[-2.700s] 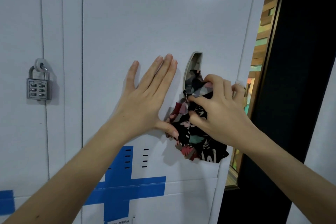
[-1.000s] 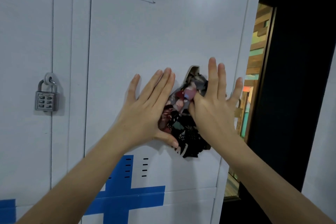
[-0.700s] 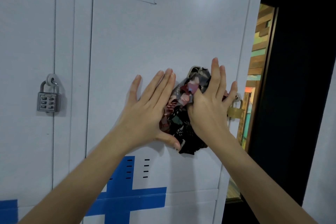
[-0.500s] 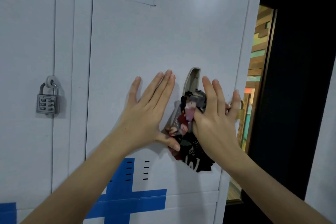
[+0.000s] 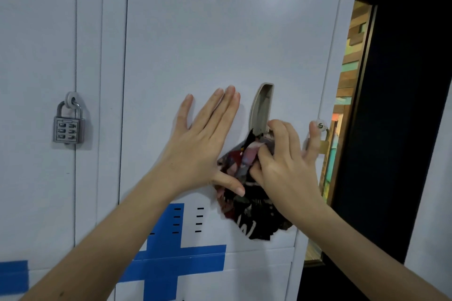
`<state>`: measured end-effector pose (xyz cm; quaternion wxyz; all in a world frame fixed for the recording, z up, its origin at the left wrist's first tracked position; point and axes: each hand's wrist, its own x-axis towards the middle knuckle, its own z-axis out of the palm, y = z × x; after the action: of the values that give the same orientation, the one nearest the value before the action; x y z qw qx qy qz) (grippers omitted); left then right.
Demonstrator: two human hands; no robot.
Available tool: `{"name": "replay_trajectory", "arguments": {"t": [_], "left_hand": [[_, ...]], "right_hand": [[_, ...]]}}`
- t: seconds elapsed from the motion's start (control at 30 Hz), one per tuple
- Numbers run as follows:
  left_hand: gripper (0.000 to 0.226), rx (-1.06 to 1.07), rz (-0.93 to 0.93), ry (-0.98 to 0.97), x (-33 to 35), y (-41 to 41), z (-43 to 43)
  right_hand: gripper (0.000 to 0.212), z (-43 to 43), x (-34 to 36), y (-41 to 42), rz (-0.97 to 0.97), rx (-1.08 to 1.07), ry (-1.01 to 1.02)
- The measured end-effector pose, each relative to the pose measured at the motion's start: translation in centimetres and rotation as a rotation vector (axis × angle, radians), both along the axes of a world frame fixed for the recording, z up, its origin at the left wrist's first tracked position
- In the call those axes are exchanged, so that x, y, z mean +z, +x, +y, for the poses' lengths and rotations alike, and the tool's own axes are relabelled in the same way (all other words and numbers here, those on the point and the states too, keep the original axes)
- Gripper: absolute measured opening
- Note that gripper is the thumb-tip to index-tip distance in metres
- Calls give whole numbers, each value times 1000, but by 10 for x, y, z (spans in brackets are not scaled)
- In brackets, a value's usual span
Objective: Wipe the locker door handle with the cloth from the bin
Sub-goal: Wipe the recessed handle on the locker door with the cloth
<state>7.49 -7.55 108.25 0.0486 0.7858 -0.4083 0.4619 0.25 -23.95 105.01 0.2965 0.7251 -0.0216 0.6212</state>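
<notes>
The white locker door (image 5: 220, 44), labelled PALMERA 0002, has a recessed grey handle (image 5: 263, 107) near its right edge. My right hand (image 5: 283, 166) presses a dark patterned cloth (image 5: 252, 205) against the lower end of the handle; the cloth hangs bunched below my fingers. The upper part of the handle is uncovered. My left hand (image 5: 203, 144) lies flat on the door just left of the handle, fingers spread, thumb touching the cloth.
A silver combination padlock (image 5: 69, 122) hangs on the neighbouring locker to the left. Blue tape (image 5: 171, 261) forms a cross low on the door. A brass padlock (image 5: 322, 139) sits at the door's right edge behind my little finger. Right of it is a dark door frame (image 5: 391, 105).
My right hand has slid the cloth down from the top of the handle to its lower end, uncovering the upper recess. My left hand has stayed flat on the door.
</notes>
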Motion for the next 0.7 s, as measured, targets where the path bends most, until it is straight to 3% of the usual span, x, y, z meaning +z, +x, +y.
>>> {"name": "replay_trajectory", "arguments": {"t": [0.17, 0.27, 0.37, 0.6, 0.7], "left_hand": [[139, -5, 6, 1, 0, 1, 0], [139, -21, 26, 1, 0, -1, 0], [136, -67, 72, -9, -6, -4, 0], [108, -303, 203, -110, -40, -7, 4], [90, -405, 207, -168, -51, -8, 7]], "right_hand": [[14, -6, 5, -6, 52, 77, 68], [5, -7, 10, -9, 98, 65, 59], [12, -3, 8, -9, 96, 51, 101], [11, 13, -32, -19, 118, 109, 322], [23, 17, -42, -21, 135, 132, 354]]}}
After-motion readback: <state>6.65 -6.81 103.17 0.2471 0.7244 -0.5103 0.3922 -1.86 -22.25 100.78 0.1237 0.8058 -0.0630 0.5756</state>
